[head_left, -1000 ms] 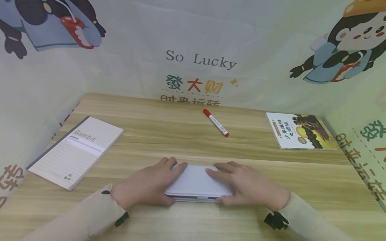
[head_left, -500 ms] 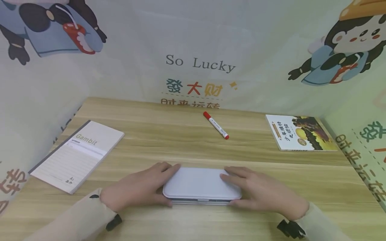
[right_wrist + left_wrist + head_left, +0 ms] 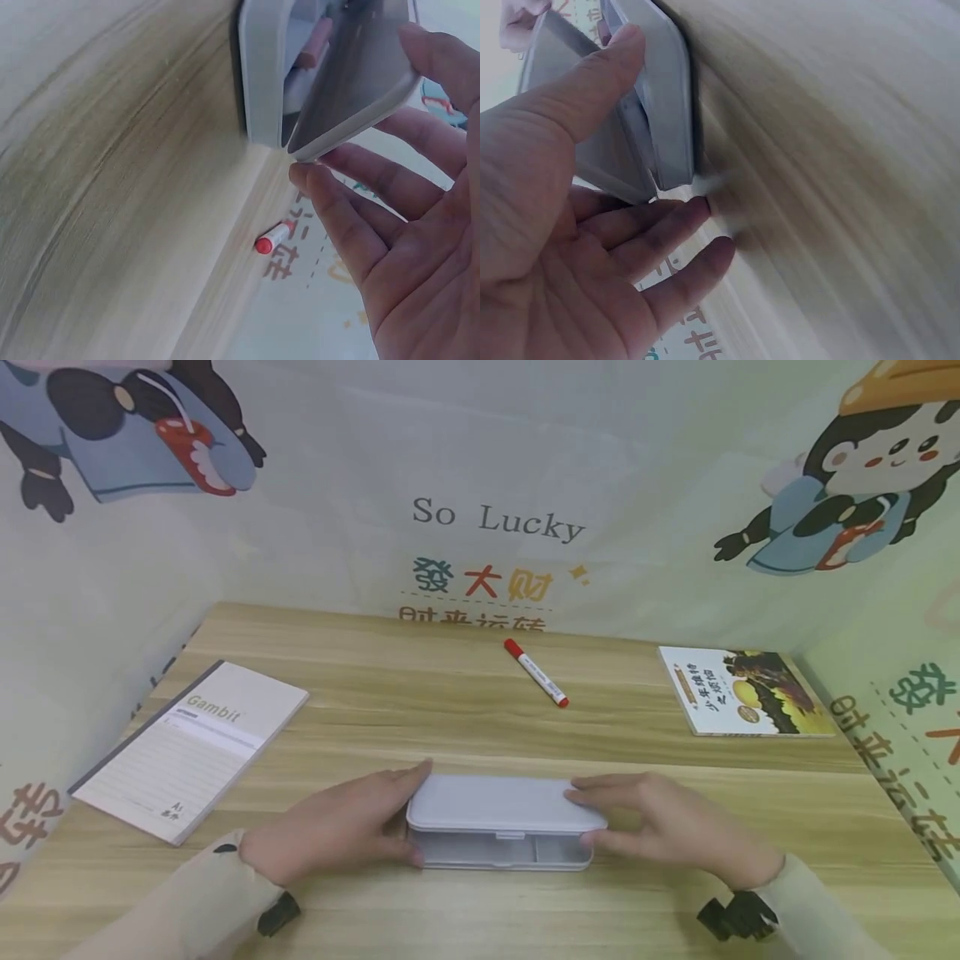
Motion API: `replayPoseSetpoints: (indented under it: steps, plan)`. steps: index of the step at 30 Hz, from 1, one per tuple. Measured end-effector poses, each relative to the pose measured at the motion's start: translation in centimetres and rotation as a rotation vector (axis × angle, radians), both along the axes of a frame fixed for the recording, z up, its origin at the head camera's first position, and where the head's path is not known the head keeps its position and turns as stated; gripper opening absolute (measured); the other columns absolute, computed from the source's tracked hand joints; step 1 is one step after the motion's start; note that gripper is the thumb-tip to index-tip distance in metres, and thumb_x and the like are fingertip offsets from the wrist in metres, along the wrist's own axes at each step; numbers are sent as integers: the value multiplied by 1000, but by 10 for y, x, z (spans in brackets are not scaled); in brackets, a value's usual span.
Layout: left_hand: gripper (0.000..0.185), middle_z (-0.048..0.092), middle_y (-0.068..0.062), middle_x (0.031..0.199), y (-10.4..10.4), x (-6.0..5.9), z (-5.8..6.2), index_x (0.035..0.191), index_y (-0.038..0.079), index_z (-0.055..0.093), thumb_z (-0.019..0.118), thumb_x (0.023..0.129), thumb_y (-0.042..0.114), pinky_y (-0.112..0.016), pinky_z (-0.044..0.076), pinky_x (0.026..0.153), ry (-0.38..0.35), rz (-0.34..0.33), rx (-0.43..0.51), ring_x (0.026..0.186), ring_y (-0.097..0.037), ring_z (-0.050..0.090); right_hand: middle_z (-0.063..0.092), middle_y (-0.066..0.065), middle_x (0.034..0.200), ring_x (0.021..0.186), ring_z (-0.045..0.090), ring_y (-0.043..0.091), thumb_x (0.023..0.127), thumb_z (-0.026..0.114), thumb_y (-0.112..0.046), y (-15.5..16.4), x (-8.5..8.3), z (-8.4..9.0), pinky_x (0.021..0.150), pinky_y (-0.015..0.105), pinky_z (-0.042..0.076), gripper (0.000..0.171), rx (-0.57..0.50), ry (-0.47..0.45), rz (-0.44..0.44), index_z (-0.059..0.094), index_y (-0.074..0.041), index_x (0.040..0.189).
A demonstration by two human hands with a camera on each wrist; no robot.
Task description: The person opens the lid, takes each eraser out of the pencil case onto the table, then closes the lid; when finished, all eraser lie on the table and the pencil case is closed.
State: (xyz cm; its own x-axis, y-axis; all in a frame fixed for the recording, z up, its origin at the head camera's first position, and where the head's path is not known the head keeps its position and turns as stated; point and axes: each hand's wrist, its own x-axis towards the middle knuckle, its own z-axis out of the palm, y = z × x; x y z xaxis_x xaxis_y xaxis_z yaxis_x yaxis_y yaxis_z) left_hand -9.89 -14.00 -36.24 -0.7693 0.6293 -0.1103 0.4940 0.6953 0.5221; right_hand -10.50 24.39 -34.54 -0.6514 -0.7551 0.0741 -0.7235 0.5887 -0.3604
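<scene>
Pencil case (image 3: 501,822) on the tabletop (image 3: 450,718), lid partly raised
Left hand (image 3: 330,831) and right hand (image 3: 675,831) pinch the lid's ends, thumbs under, fingers spread behind; opening looks begun, not finished

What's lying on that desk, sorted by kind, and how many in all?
Pencil case, lid partly raised, left hand and right hand at its ends: 1
Notebook: 1
Picture book: 1
Red-capped marker: 1
Total: 4 things on the wooden desk
</scene>
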Motion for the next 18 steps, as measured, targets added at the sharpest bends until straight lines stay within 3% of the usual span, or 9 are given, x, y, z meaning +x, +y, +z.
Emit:
replayPoseSetpoints:
  steps: [4,10,18]
  plan:
    - [111,58,-25,151,-3,2,0,162,-7,27,85,84,47,-52,49,118,1,23,-20,139,-36,59,75,5,133,122,73,25,100,72,-34,2,-6,2,103,46,62,36,-73,-105,-55,75,-17,130]
    - [118,59,-27,148,-5,1,0,163,-9,21,83,84,52,-52,49,117,-5,37,-31,137,-37,60,79,4,122,111,75,15,99,74,-28,5,-16,7,89,29,65,26,-148,-196,-147,79,-16,122]
    - [122,55,-24,154,-5,1,-2,163,-11,14,82,84,52,-54,46,120,-23,47,-31,139,-39,59,81,-1,101,91,72,2,98,75,-22,1,-26,7,81,23,64,12,-242,-214,-300,82,-15,106]
